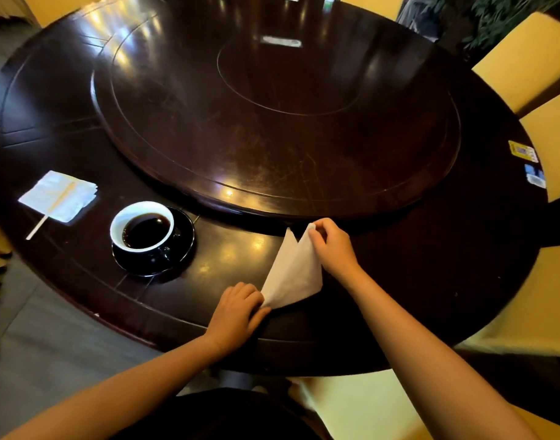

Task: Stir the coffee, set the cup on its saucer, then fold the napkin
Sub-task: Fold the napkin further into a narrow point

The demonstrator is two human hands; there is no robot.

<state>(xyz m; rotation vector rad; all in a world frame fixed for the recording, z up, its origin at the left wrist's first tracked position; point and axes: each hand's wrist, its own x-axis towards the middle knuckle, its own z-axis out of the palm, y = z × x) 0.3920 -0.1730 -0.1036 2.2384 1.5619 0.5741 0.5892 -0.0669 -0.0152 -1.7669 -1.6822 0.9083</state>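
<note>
A white napkin [293, 274] lies on the dark table, folded into a rough triangle with two points at its far end. My left hand [237, 308] pinches its near corner against the table. My right hand [331, 246] pinches the far right point and holds it lifted. To the left, a white-lined dark cup [142, 228] of black coffee stands on its dark saucer [185, 246]. A pale wooden stirrer [51, 206] lies across a stack of white napkins [59, 196] further left.
The round dark table [415, 281] carries a large raised turntable [272, 122] in its middle. Two small cards [523, 152] lie at the right rim. Yellow chairs [526, 58] stand around the right side.
</note>
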